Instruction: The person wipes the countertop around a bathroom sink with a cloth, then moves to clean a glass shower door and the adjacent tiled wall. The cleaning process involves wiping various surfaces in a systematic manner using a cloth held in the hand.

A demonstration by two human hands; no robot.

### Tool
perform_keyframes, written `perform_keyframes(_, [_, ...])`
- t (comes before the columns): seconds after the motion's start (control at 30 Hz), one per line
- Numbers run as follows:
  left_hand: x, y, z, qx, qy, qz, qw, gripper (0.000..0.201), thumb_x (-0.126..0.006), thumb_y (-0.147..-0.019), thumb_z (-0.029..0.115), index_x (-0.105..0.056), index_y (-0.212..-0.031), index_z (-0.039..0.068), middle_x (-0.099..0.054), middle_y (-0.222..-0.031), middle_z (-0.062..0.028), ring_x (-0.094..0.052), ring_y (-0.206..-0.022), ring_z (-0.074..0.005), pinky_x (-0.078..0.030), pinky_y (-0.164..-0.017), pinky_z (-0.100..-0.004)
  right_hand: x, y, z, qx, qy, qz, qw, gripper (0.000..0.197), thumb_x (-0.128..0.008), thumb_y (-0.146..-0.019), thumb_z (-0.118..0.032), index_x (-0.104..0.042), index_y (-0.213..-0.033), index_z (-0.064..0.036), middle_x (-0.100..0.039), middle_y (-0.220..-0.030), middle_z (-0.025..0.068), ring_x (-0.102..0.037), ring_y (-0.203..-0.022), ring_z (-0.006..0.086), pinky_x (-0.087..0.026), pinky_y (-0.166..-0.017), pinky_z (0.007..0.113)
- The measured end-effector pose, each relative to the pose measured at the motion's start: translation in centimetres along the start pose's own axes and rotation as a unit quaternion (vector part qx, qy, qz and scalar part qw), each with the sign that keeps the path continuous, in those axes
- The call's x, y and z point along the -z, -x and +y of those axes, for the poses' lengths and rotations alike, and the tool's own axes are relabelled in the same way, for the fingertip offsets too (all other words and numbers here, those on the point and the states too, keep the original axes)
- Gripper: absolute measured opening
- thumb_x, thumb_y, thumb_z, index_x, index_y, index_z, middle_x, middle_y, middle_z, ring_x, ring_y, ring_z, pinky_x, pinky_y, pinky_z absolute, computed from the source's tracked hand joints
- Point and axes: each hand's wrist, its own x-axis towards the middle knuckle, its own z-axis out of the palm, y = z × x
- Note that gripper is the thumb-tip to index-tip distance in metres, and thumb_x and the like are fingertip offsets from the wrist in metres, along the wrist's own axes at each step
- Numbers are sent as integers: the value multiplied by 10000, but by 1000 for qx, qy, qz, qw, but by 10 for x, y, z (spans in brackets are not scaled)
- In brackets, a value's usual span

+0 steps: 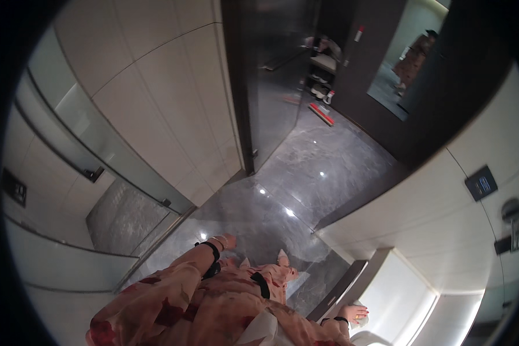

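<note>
My right hand (353, 313) lies over a pale, crumpled cloth (361, 316) at the white washbasin counter (399, 285), lower right. Its fingers press on the cloth, and part of the cloth shows past the fingertips. My left hand (229, 241), with a bracelet and a dark band at the wrist, hangs in front of my body above the floor. Its fingers look curled in, and nothing shows in them. A peach, flower-patterned garment (213, 300) covers my arms and body.
A dark drawer front (343, 285) edges the counter. At left stands a glass shower door (98, 155). Beyond the open dark door (274, 86), a red-edged broom head (322, 115) lies near a shoe rack (322, 75). A tall mirror (409, 57) reflects a figure. Grey tiles (323, 155) cover the floor.
</note>
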Motion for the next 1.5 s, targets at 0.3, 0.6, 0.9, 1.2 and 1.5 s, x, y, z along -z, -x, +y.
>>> perform_keyframes(0.3, [-11, 8, -26, 133, 78, 61, 986, 389, -486, -872, 356, -679, -814, 24, -665, -783, -151, -629, -757, -310, -494, -730, -415, 28, -84, -115, 118, 77, -32, 989, 690, -458, -907, -254, -44, -1440, -107, -17, -1515, 139, -87, -1386, 341, -229, -1027, 594])
perform_keyframes(0.6, [-5, -22, 37, 22, 244, 157, 957, 498, -517, -846, 488, -650, -932, 16, -657, -886, -159, -613, -830, -318, -473, -772, -393, 124, 93, -279, 624, -127, -482, 602, 410, -580, -723, -19, -545, -1130, 16, -607, -1011, 134, -571, -939, 253, -453, -823, 338])
perform_keyframes(0.9, [84, 86, 34, -180, 635, 267, 702, 662, -682, -813, 263, -358, -1330, 3, -463, -1309, -118, -447, -1187, -202, -373, -988, -333, 241, 354, -331, 547, -120, -750, 352, 454, -543, -764, 73, -462, -1205, 5, -570, -1111, 101, -579, -1000, 214, -475, -869, 325])
perform_keyframes(1.2, [92, 184, -39, -7, 693, 370, 619, 404, -644, -828, 202, -541, -1178, 29, -617, -1059, -47, -549, -967, -112, -465, -815, -275, 228, 471, -305, 529, -165, -748, 367, 403, -547, -798, 63, -473, -1186, -19, -578, -1100, 90, -583, -1000, 198, -488, -834, 314])
perform_keyframes(1.5, [87, 221, -105, -3, 369, 572, 733, 486, -599, -786, 158, -455, -1221, -3, -597, -1024, -187, -597, -892, -326, -473, -817, -364, 206, 572, -275, 505, -122, -786, 335, 444, -538, -916, -193, -346, -1301, -85, -488, -1228, 58, -496, -1118, 181, -439, -906, 345])
